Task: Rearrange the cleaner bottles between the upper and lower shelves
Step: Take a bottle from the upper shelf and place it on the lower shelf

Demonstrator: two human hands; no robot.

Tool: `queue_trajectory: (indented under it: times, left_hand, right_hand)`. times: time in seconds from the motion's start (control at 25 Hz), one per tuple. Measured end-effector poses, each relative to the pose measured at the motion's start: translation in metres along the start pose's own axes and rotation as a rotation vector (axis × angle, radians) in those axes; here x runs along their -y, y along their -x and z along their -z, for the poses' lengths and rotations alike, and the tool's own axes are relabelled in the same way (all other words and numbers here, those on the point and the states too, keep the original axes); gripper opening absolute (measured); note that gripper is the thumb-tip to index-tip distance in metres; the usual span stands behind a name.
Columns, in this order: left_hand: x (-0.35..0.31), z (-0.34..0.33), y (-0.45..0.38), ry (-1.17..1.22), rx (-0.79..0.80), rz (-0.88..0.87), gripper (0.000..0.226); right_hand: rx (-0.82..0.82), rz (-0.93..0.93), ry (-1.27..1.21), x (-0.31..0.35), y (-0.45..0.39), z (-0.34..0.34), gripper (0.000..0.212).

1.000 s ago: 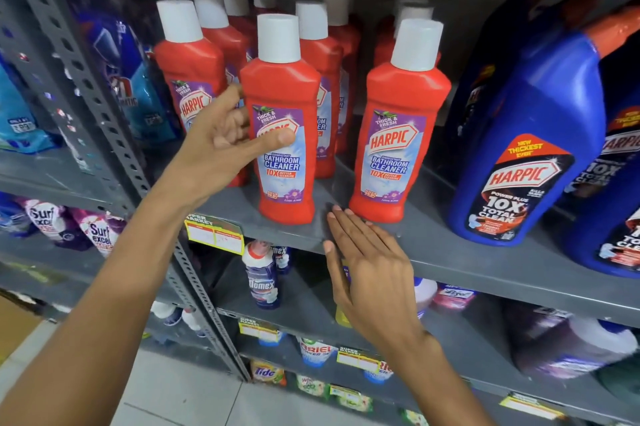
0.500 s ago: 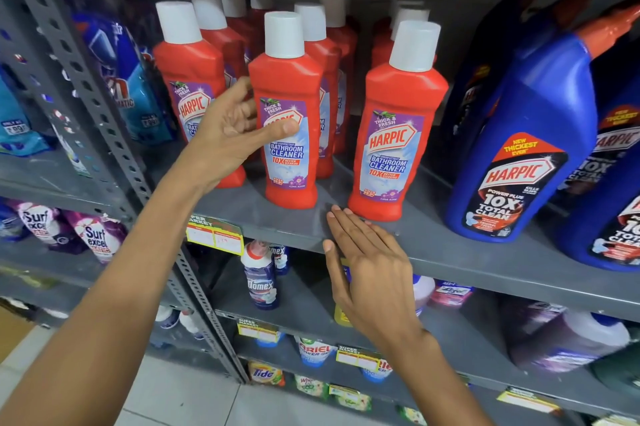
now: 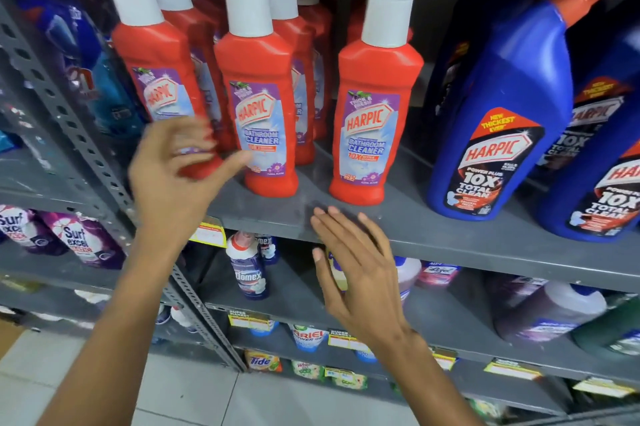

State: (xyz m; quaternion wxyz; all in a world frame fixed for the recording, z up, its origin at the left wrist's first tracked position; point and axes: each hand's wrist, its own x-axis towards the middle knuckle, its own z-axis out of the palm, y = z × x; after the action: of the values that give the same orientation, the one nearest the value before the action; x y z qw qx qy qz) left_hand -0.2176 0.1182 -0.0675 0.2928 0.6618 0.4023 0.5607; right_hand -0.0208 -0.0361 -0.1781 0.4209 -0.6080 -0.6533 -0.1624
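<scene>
My left grip (image 3: 180,169), fingers spread and empty, hovers just left of the red Harpic bottle (image 3: 261,96) to free it; my right grip (image 3: 349,263), flat and open, steadies on the shelf edge (image 3: 485,245) below it.

Harpic bottles (image 3: 258,96) on upper shelf (image 3: 450,235) (Domex bottle (image 3: 247,273) below).

Both hands empty: left (image 3: 173,176) fingers spread, right (image 3: 349,263) flat, palm down.
</scene>
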Motion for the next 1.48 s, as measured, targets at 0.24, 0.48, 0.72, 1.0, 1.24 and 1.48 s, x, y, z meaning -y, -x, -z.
queue_trajectory:
  times: [0.24,0.48,0.72,1.0,1.24,1.48]
  left_hand:
    - [0.032,-0.063,0.179,-0.108,0.069,0.118,0.036]
    - [0.035,-0.163,0.229,-0.054,0.521,0.18,0.049]
    - [0.047,-0.242,0.213,-0.432,0.533,0.263,0.059]
    - [0.048,-0.248,0.193,-0.462,0.561,0.353,0.034]
    - [0.052,-0.25,0.19,-0.315,0.686,0.397,0.03]
    - [0.035,-0.28,0.195,-0.257,0.894,0.475,0.047]
  right_hand:
    - [0.055,-0.26,-0.071,-0.062,0.143,0.022,0.039]
    - [0.212,-0.647,0.049,-0.151,0.236,0.043,0.044]
    - [0.412,-0.807,0.03,-0.21,0.27,0.043,0.063]
    - [0.616,-0.647,0.202,-0.262,0.308,0.026,0.07]
    - [0.617,-0.634,0.224,-0.262,0.31,0.027,0.07]
    - [0.614,-0.669,0.243,-0.261,0.31,0.029,0.073]
